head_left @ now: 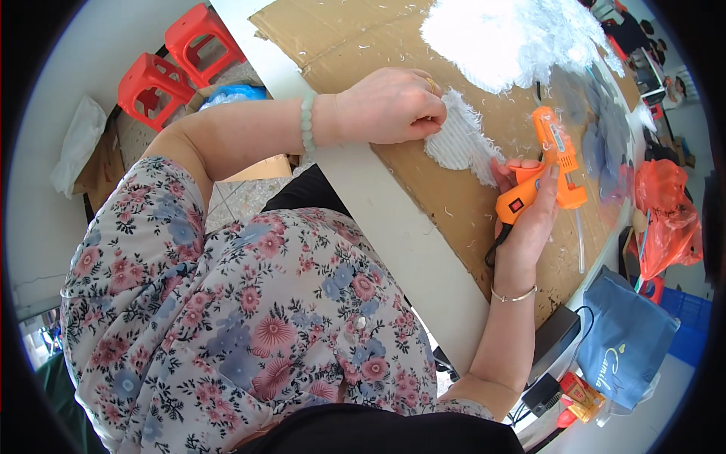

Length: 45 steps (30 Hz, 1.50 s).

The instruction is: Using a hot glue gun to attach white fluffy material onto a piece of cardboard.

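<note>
My right hand (534, 216) grips an orange hot glue gun (558, 145) by its handle, with a clear glue stick (580, 240) protruding from its lower end. Beside it on the cardboard (412, 178) lies a white piece with a ribbed face and fringed edges (465, 140). My left hand (389, 106) is closed, its curled fingertips at the upper left edge of that white piece. What sits between those fingertips, if anything, is hidden.
A large heap of fluffy white pieces (503, 41) covers the far side of the cardboard. Grey translucent sheets (605, 140) lie right of the gun. A blue bag (628, 337) and red plastic bag (665, 216) are at the right. Red stools (203, 44) stand at the left.
</note>
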Available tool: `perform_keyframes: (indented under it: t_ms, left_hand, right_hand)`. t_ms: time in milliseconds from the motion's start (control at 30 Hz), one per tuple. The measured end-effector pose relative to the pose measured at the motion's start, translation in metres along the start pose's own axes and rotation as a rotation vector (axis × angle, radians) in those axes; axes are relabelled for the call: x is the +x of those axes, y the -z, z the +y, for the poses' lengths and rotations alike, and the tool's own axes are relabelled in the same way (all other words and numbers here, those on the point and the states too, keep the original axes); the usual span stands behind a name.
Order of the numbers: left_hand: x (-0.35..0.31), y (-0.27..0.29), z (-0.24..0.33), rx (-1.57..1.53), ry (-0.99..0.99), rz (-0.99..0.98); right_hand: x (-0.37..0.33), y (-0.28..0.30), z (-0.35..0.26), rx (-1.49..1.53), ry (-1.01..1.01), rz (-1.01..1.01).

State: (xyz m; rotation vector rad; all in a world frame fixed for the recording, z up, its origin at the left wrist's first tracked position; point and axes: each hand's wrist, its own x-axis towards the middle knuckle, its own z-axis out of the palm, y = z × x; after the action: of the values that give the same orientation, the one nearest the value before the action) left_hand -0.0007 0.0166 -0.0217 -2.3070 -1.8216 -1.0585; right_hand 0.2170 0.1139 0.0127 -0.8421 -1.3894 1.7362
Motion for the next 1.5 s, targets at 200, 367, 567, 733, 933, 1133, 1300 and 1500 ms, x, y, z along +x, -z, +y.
perform_keyframes:
  t_ms: [200,367,567,733,933,1133,1300,1500]
  left_hand:
    - [0.015,0.009,0.0,-0.063,0.119,-0.012]
    - [0.007,0.02,0.0,-0.394,0.359,0.099]
    - [-0.014,0.02,0.011,0.137,-0.299,-0.011]
    - [-0.004,0.014,0.014,0.297,-0.398,-0.077]
    - [0.011,0.001,0.007,0.074,-0.137,-0.062]
    - [0.016,-0.003,0.002,0.003,0.04,0.081]
    - [0.01,0.008,0.005,-0.197,0.087,0.152]
    - [0.007,0.006,0.023,0.174,-0.397,-0.062]
  right_hand:
    - [0.001,0.003,0.002,0.046,0.003,-0.009]
    - [0.001,0.007,0.003,0.016,-0.013,-0.001]
    - [0.001,0.005,0.001,0.012,-0.007,-0.005]
    - [0.0,0.005,0.001,-0.004,0.007,-0.018]
    - [0.001,0.008,0.005,-0.053,0.037,-0.028]
    - [-0.002,0.003,0.002,-0.012,0.025,-0.011]
    - [-0.002,0.005,-0.001,-0.062,-0.005,-0.005]
    - [0.001,0.009,0.003,-0.037,0.033,-0.024]
